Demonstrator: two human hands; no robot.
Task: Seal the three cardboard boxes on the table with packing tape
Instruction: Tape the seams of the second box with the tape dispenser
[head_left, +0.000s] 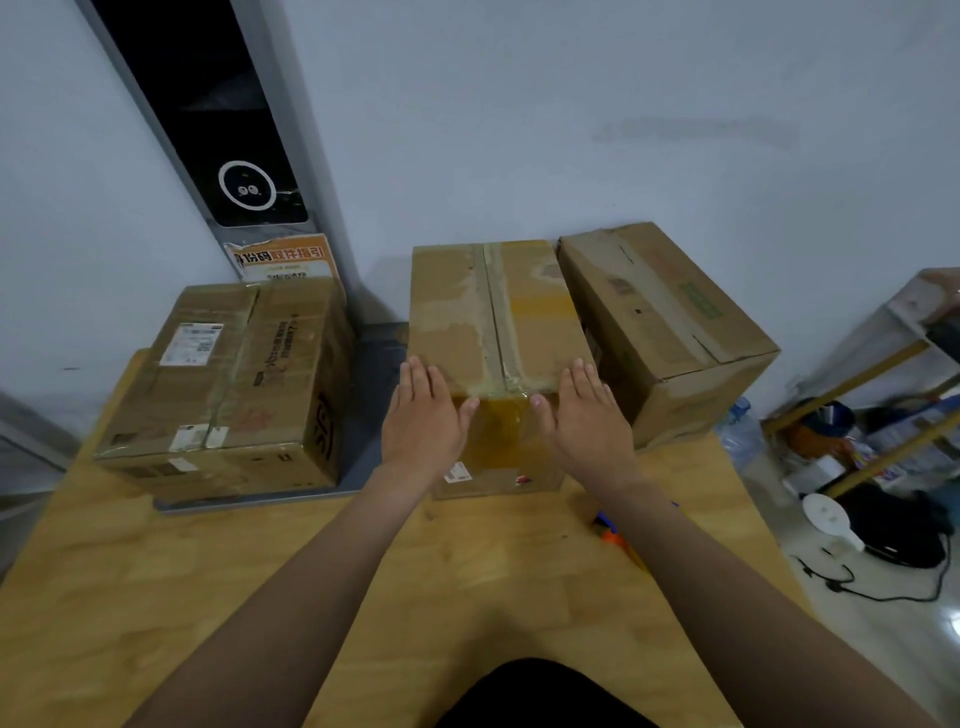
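Note:
Three cardboard boxes stand on the wooden table (260, 571). The middle box (519, 312) has a strip of tape running along its centre seam and yellowish tape over its near edge. My left hand (423, 415) and my right hand (589, 415) lie flat on the near top corners of this box, fingers apart, thumbs pointing at the seam. The left box (228, 374) lies on a grey platform, taped, with a white label. The right box (670, 327) stands askew against the middle one. An orange and blue tool (613, 532), partly hidden by my right forearm, lies on the table.
A grey kiosk (208, 130) with a dark screen leans on the wall behind the left box; its base (369, 415) rests on the table. At the right, a shelf (893, 374), a water bottle (740, 431), cables and clutter crowd the floor.

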